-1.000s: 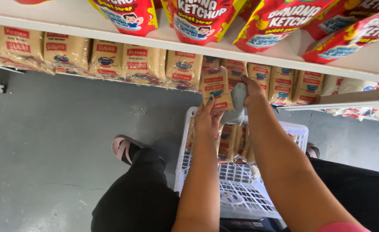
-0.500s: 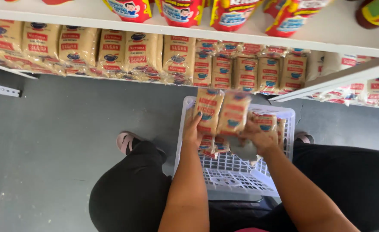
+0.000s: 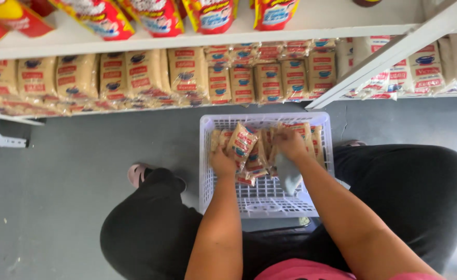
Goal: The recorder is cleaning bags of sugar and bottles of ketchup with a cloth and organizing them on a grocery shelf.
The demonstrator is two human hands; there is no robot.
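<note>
A white plastic basket (image 3: 262, 201) sits on the floor between my knees and holds several tan packets with red and blue labels. My left hand (image 3: 222, 164) grips one tilted tan packet (image 3: 242, 143) at the basket's left side. Over the packets at the basket's right side, my right hand (image 3: 289, 144) is closed on another packet (image 3: 302, 129), with a grey cloth (image 3: 289, 175) hanging beneath it. The same kind of packets stand in rows on the lower shelf (image 3: 135, 110) just beyond the basket.
A white upper shelf (image 3: 301, 23) carries red and yellow sauce pouches (image 3: 213, 14). A white slanted bar (image 3: 389, 54) crosses at the right, with more packets (image 3: 425, 70) behind it. Grey floor (image 3: 57, 197) lies to the left, and my foot in a pink sandal (image 3: 137, 173) rests on it.
Both hands came down from the lower shelf into the basket. The view tilted down, so the shelves now sit higher in the frame.
</note>
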